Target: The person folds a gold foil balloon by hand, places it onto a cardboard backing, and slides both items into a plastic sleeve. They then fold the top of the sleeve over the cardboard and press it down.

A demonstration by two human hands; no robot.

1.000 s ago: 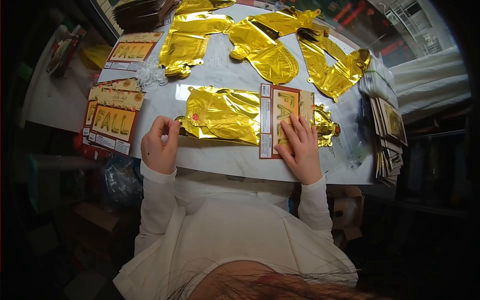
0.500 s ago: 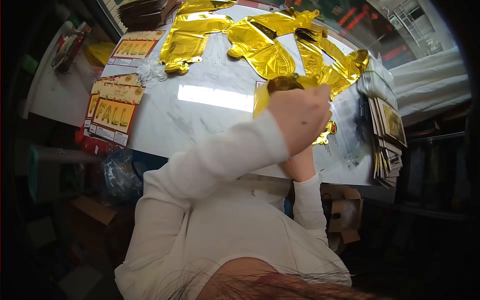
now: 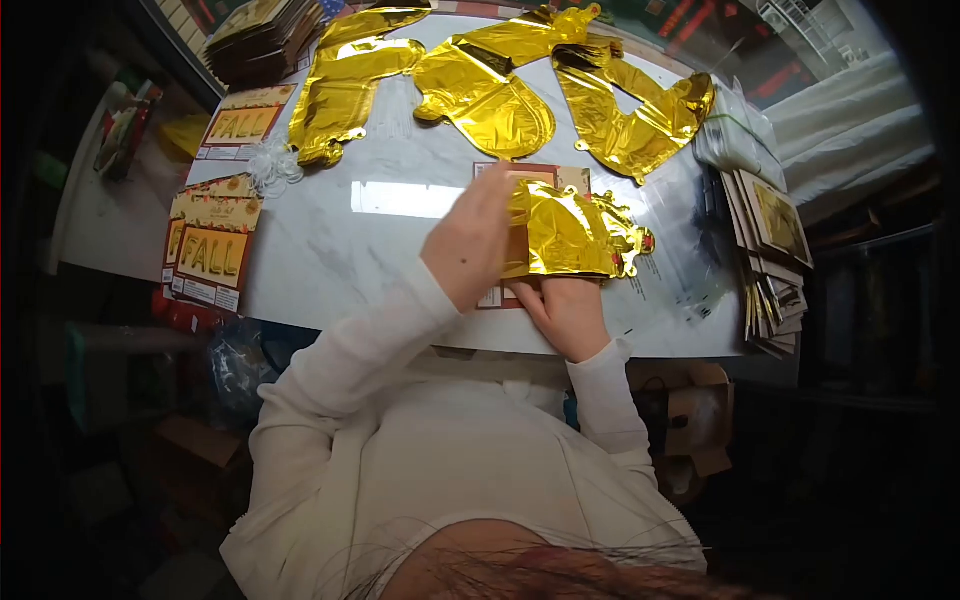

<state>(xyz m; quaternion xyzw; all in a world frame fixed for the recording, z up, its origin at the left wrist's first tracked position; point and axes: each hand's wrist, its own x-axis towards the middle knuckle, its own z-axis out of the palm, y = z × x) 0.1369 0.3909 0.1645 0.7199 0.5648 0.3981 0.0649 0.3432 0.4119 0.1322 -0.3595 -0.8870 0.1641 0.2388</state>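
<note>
A gold foil balloon [image 3: 565,235], folded into a compact bundle, lies over printed cards [image 3: 487,300] near the table's front edge. My left hand [image 3: 470,240] stands on edge at the bundle's left side, fingers stretched out and touching or very near the foil. From the front, my right hand [image 3: 568,312] reaches beneath the bundle. Its thumb is spread to the left, while the other fingertips are hidden under the foil. Beyond the hands lie flat gold foil letter balloons: one at left [image 3: 345,85], one in the middle [image 3: 490,85] and one at right [image 3: 640,115].
FALL cards [image 3: 212,240] and white ribbon coils [image 3: 273,170] sit along the left edge. A dark stack of cards [image 3: 265,45] stands at back left. Clear bags [image 3: 740,140] and fanned cards [image 3: 772,255] line the right edge; an open carton [image 3: 700,420] is below the table.
My left hand has moved left and down from above the foil, uncovering the folded bundle. My right hand now shows more, under its front edge. The whole view has shifted slightly.
</note>
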